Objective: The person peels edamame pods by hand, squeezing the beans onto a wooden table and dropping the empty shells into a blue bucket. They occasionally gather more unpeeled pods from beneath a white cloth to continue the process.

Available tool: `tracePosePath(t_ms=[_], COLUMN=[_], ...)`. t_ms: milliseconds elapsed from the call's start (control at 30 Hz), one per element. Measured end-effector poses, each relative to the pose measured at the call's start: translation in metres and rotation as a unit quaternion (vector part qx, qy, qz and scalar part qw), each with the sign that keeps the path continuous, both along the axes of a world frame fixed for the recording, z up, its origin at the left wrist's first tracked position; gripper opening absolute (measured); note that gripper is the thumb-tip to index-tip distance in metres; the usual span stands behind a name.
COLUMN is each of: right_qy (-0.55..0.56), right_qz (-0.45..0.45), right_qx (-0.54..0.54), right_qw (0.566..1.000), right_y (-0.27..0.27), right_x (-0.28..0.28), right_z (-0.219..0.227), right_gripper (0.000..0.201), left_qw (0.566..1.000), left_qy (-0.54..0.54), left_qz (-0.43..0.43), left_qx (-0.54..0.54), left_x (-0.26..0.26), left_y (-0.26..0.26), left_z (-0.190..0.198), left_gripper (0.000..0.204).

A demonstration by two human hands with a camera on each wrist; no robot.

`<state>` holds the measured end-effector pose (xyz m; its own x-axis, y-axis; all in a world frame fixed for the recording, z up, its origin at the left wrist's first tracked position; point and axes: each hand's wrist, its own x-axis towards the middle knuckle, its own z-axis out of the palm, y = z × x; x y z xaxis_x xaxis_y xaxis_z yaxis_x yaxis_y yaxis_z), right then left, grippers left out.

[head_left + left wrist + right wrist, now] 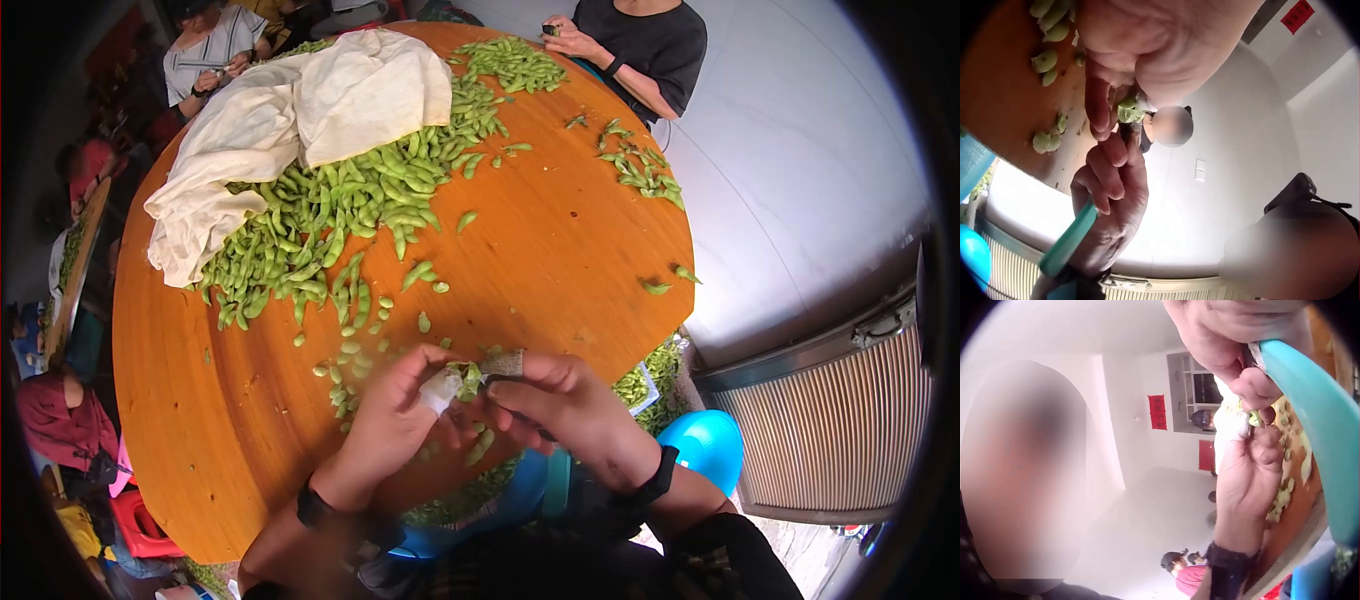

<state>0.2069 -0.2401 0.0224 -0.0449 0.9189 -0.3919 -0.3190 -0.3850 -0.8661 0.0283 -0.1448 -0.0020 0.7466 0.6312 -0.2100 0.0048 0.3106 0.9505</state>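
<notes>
In the head view, my left hand (390, 415), its thumb wrapped in white, pinches a green bean pod (466, 380) above the table's near edge. My right hand (575, 410) meets it from the right, a grey wrap on one finger. The left wrist view shows my right hand (1113, 187) gripping a tool with a teal handle (1069, 240); its dark end is at the split pod (1129, 112), beside my left hand (1166, 50). That handle (1316, 419) runs out from my right hand (1241, 331) in the right wrist view, with my left hand (1250, 475) opposite.
On the round wooden table (560, 260) lie a heap of pods (330, 210) partly under cream cloth (375, 90), and loose beans (345, 370) left of my hands. A blue basin with pods is below my hands; a blue stool-like object (705, 445) stands right. Other people sit around.
</notes>
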Motion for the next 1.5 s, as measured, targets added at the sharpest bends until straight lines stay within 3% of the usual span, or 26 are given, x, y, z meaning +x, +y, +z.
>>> tracePosePath(t_ms=[167, 233, 267, 333, 367, 467, 567, 600, 667, 700, 733, 767, 800, 867, 933, 1000, 1067, 1200, 1267, 1400, 1467, 1500], right_qy=[-0.14, -0.29, -0.29, -0.307, -0.307, -0.306, -0.216, -0.177, -0.138, -0.044, 0.05, 0.049, 0.097, 0.145, 0.173, 0.12, 0.066, -0.008, -0.015, -0.01, -0.009, -0.032], right_qz=[-0.038, -0.104, -0.104, -0.103, -0.103, -0.073, -0.099, -0.076, -0.053, -0.021, 0.01, 0.01, 0.015, 0.02, -0.015, -0.026, -0.035, -0.029, -0.021, -0.029, -0.045, -0.05], right_qx=[0.083, 0.204, 0.204, 0.226, 0.226, 0.178, 0.164, 0.153, 0.141, 0.076, 0.011, 0.012, -0.013, -0.038, -0.049, -0.039, -0.029, 0.019, 0.015, 0.011, 0.013, 0.032], right_qw=[0.986, 0.929, 0.929, 0.919, 0.919, 0.932, 0.957, 0.969, 0.979, 0.996, 0.999, 0.999, 0.995, 0.989, 0.984, 0.992, 0.997, 0.999, 1.0, 0.999, 0.999, 0.998], right_y=[-0.002, 0.001, 0.003, 0.007, 0.007, 0.01, 0.008, 0.008, 0.009, 0.009, 0.009, 0.009, 0.009, 0.01, 0.011, 0.011, 0.01, 0.006, 0.005, 0.007, 0.008, 0.008], right_x=[-0.009, -0.01, -0.012, -0.015, -0.015, -0.015, -0.016, -0.014, -0.006, 0.0, 0.003, 0.002, 0.001, 0.0, -0.001, -0.004, -0.008, -0.011, -0.012, -0.014, -0.012, -0.007], right_z=[-0.011, -0.022, -0.023, -0.024, -0.025, -0.031, -0.033, -0.027, -0.015, -0.01, -0.007, -0.003, 0.0, 0.0, -0.007, -0.002, 0.004, 0.006, 0.003, 0.002, 0.001, -0.003], right_gripper=[0.01, 0.015, 0.015, 0.016, 0.016, 0.015, 0.015, 0.013, 0.012, 0.01, 0.008, 0.008, 0.009, 0.01, 0.012, 0.011, 0.011, 0.007, 0.006, 0.01, 0.012, 0.012], left_qw=[0.999, 0.956, 0.956, 0.859, 0.882, 0.888, 0.9, 0.9, 0.94, 0.94, 0.931, 0.918, 0.917, 0.848, 0.838, 0.825, 0.883, 0.859, 0.93, 0.955, 0.988, 0.988], left_qy=[-0.019, 0.135, 0.135, 0.115, 0.147, 0.181, 0.161, 0.161, 0.123, 0.123, 0.065, 0.005, 0.004, 0.037, 0.077, 0.117, 0.064, 0.02, 0.044, 0.064, 0.016, 0.015], left_qz=[0.027, -0.019, -0.019, 0.008, -0.019, -0.04, -0.084, -0.083, -0.124, -0.124, -0.111, -0.097, -0.097, -0.092, -0.063, -0.033, 0.001, 0.018, 0.024, 0.028, 0.011, 0.012], left_qx=[0.021, 0.26, 0.26, 0.5, 0.448, 0.422, 0.397, 0.397, 0.294, 0.294, 0.341, 0.386, 0.387, 0.52, 0.537, 0.552, 0.464, 0.511, 0.364, 0.287, 0.154, 0.155], left_x=[-0.003, -0.008, -0.006, 0.001, -0.001, -0.002, -0.003, -0.004, -0.007, -0.006, -0.005, -0.003, -0.003, -0.006, -0.006, -0.002, 0.001, -0.002, -0.004, -0.007, -0.006, -0.006], left_y=[0.001, 0.001, 0.0, -0.002, -0.006, -0.008, -0.005, -0.002, 0.005, 0.006, 0.007, 0.008, 0.009, 0.012, 0.002, -0.006, -0.011, -0.007, -0.013, -0.011, -0.006, -0.005], left_z=[-0.004, -0.001, -0.003, -0.006, 0.0, 0.011, 0.023, 0.023, 0.018, 0.014, 0.008, 0.005, 0.004, 0.004, 0.006, 0.013, 0.019, 0.003, 0.003, -0.005, -0.007, -0.006], left_gripper=[0.024, 0.032, 0.032, 0.04, 0.046, 0.048, 0.051, 0.051, 0.051, 0.051, 0.052, 0.052, 0.052, 0.048, 0.047, 0.045, 0.044, 0.043, 0.035, 0.03, 0.03, 0.03])
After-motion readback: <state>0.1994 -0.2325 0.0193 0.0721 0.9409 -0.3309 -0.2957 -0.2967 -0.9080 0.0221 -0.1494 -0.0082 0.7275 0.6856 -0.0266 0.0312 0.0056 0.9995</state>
